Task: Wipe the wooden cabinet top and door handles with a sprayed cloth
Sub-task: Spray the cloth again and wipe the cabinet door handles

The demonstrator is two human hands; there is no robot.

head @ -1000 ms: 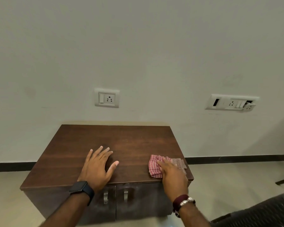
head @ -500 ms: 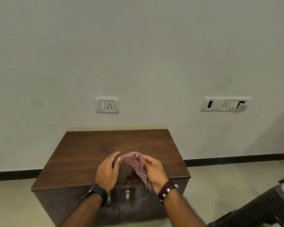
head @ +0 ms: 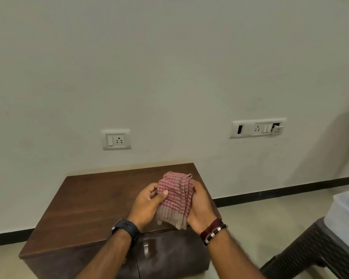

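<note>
A red-and-white checked cloth (head: 175,198) is folded and held up above the dark wooden cabinet top (head: 93,206). My left hand (head: 147,204) grips its left side with the thumb across the front. My right hand (head: 199,208) cups its right side and back. One metal door handle (head: 146,250) shows on the cabinet front below my wrists; the other handle is hidden behind my left forearm.
The cabinet stands against a pale wall with a single socket plate (head: 116,139) above it and a wider switch plate (head: 257,128) to the right. A dark woven stool (head: 310,252) carrying a pale tub (head: 347,210) stands at the right. Tiled floor surrounds the cabinet.
The cloth was lying on the cabinet's right front corner under my right hand; both hands have since lifted it and gathered it into a folded bundle. My left hand has left the cabinet top.
</note>
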